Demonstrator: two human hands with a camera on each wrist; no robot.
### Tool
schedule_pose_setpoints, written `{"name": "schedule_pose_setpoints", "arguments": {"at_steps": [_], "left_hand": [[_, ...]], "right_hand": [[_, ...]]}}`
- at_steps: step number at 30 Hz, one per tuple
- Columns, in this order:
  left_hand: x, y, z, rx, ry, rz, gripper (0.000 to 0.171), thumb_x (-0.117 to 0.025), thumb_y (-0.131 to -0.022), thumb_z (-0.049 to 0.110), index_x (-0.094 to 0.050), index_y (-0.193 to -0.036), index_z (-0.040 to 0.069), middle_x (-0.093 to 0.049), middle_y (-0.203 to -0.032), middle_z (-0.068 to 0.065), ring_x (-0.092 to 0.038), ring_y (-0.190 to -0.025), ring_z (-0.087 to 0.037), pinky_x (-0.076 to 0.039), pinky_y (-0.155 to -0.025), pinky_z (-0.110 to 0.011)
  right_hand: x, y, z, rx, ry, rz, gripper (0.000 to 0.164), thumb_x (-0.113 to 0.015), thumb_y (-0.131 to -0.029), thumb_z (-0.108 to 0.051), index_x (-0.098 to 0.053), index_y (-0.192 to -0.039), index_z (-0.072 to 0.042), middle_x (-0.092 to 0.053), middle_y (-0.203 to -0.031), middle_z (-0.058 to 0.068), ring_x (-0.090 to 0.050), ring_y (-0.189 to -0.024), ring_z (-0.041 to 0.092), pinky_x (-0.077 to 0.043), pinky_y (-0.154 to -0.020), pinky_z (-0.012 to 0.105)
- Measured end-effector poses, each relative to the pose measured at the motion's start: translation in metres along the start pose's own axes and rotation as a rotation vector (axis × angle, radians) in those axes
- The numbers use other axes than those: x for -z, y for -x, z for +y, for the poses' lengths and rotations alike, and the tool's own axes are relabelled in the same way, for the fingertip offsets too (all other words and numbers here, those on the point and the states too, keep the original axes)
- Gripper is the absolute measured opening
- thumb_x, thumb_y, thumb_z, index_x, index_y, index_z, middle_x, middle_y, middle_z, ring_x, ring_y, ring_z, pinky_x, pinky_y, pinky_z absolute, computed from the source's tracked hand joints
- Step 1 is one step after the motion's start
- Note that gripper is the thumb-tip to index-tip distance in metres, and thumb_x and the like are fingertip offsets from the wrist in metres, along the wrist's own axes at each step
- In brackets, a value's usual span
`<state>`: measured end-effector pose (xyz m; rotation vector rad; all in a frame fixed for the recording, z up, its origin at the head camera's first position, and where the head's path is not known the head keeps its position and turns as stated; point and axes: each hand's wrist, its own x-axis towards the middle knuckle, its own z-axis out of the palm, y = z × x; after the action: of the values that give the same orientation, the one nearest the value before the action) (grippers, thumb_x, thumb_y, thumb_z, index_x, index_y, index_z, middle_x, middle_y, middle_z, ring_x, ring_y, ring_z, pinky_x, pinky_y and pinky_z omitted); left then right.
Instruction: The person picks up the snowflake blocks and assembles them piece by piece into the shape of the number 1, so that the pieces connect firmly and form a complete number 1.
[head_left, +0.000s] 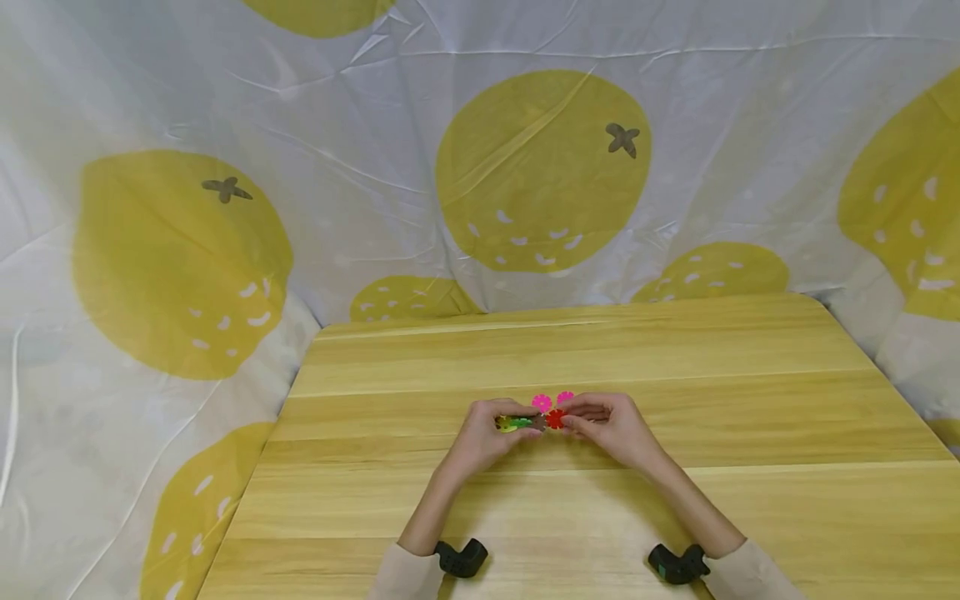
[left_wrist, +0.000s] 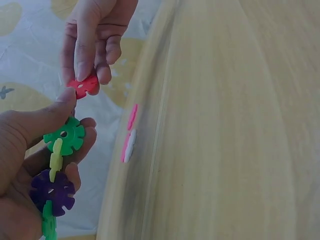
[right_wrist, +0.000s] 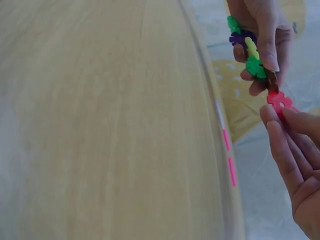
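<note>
Over the middle of the table, my left hand [head_left: 480, 437] holds a chain of interlocking plastic snowflake discs. In the left wrist view the chain shows a green disc [left_wrist: 75, 131], a yellow disc [left_wrist: 55, 164], a purple disc [left_wrist: 61, 196] and another green disc [left_wrist: 48, 225]. A brown disc [right_wrist: 271, 82] sits at the chain's end by the left thumb, partly hidden. My right hand [head_left: 618, 429] pinches a red disc [left_wrist: 89, 86] between thumb and fingers. The red disc's edge meets the brown one.
Two pink discs [head_left: 542, 402] lie on the wooden table [head_left: 720, 417] just beyond my hands. A white disc [left_wrist: 131, 145] lies beside one of them. A lemon-print cloth [head_left: 360, 167] hangs behind the table. Black wrist devices [head_left: 462, 558] sit at both cuffs.
</note>
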<state>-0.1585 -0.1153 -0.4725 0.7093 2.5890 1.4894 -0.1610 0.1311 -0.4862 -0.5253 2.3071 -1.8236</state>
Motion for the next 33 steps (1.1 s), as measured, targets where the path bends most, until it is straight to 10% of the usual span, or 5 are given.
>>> {"name": "schedule_pose_setpoints", "arguments": {"at_steps": [12,33], "left_hand": [[0.0036,0.0012,0.0052,0.054,0.065,-0.011,0.025,-0.083,-0.087,0.018,-0.082,-0.112,0.015,-0.081,-0.105,0.002,-0.065,-0.088,-0.007,-0.043,-0.065,-0.018],[0.0069,0.0014,0.0082,0.041,0.095,-0.051,0.025,-0.081,-0.089,0.018,-0.082,-0.113,0.012,-0.080,-0.106,-0.006,-0.048,-0.070,-0.009,-0.034,-0.057,-0.016]], "right_hand": [[-0.0029,0.0033,-0.0038,0.080,-0.036,-0.001,0.019,-0.075,-0.095,-0.010,-0.080,-0.112,-0.005,-0.080,-0.105,0.016,-0.078,-0.091,0.037,-0.063,-0.078,0.044],[-0.0089,0.0045,-0.0051,0.179,-0.126,-0.049,0.021,-0.071,-0.096,-0.003,-0.077,-0.115,0.003,-0.076,-0.112,0.024,-0.078,-0.091,0.037,-0.061,-0.079,0.050]]}}
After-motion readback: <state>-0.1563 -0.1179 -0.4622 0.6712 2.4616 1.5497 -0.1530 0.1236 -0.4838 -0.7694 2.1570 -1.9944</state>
